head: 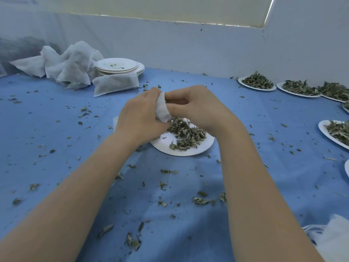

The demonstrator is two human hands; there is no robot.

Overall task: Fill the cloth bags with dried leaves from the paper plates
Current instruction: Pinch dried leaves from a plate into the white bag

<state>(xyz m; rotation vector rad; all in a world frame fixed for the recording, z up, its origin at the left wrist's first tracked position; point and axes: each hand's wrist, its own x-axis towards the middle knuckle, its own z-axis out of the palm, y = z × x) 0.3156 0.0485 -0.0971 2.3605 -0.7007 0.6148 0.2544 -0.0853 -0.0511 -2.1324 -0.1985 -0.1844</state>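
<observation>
White cloth bag point(162, 108) between both hands' fingers point(175, 100)

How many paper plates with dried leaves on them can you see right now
6, perhaps more past the right edge: the white paper plate under the hands; three in a row by the far-right wall; two cut off at the right edge.

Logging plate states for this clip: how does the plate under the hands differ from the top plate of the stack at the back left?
The plate under the hands lies alone on the blue cloth; the top stack plate sits on other plates. The first carries a heap of dried leaves; the second holds only a few scraps. The hands partly hide the first; the second shows almost whole. Both are round, white paper plates.
</observation>
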